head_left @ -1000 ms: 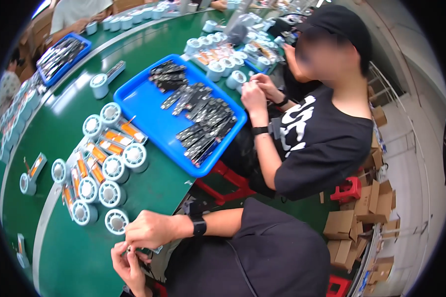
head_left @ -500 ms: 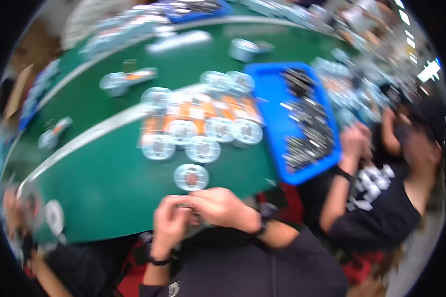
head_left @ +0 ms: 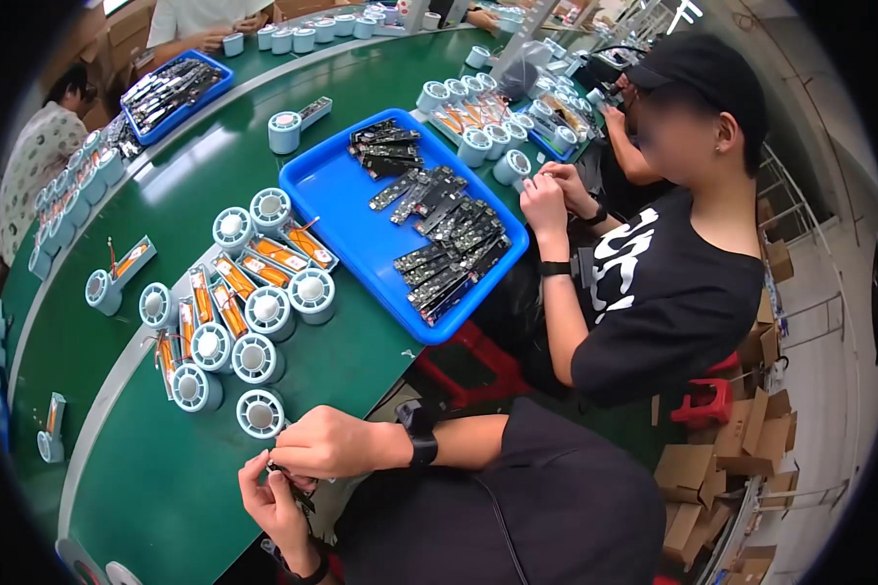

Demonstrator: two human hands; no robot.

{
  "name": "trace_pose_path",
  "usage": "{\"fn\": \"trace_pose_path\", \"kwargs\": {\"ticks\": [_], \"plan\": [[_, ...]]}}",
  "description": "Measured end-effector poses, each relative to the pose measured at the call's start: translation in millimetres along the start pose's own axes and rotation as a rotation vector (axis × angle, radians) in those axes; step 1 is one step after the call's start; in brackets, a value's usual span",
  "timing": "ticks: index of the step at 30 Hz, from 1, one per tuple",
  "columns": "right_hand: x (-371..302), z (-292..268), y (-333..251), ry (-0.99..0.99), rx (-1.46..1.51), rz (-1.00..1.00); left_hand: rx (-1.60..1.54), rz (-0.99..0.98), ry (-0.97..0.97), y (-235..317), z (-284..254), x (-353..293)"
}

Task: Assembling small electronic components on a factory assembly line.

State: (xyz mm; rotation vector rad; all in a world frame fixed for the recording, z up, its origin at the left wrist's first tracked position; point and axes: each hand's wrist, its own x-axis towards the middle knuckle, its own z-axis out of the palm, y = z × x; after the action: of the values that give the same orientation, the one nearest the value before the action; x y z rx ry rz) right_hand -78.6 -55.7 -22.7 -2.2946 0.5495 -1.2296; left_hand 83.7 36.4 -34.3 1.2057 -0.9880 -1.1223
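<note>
My left hand [head_left: 278,507] and my right hand [head_left: 327,444] meet at the table's near edge, fingers pinched together. Between and below them shows a dark, narrow strip [head_left: 304,500] that looks like a circuit board, mostly covered by my fingers. Just beyond my right hand stands a light-blue fan housing [head_left: 261,414] with a round, slotted head; whether its handle lies under my hand is hidden. Farther off sits a cluster of similar fan housings [head_left: 257,358], their open handles showing orange battery packs [head_left: 231,310].
A blue tray [head_left: 337,219] of dark circuit boards [head_left: 454,244] stands right of the cluster. Single fan housings [head_left: 102,291] lie on the green table [head_left: 156,468]. At right a co-worker [head_left: 673,273] handles a small part. Red stools [head_left: 702,402] and cardboard boxes [head_left: 688,473] are behind.
My view has swung right, so the table, tray and co-worker appear farther left. Both hands remain together at the table's edge. The earlier picture is blurred.
</note>
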Motion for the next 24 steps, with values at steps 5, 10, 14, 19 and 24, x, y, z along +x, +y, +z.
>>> {"fn": "trace_pose_path", "kwargs": {"ticks": [5,10,14,19,24], "plan": [[-5,8,-3,0.062,-0.100,-0.005,0.148,0.091,0.025,-13,-4,2],[-2,5,-3,0.001,-0.025,0.031,0.173,0.115,0.001,-20,-17,-1],[5,-4,-1,-0.083,0.086,0.117,-0.046,-0.076,-0.058,-4,-9,-5],[8,-5,1,-0.150,0.110,0.167,-0.015,-0.008,-0.039,-4,-8,-4],[16,-9,2,-0.171,0.116,0.181,0.048,-0.018,-0.129,8,-12,-6]]}}
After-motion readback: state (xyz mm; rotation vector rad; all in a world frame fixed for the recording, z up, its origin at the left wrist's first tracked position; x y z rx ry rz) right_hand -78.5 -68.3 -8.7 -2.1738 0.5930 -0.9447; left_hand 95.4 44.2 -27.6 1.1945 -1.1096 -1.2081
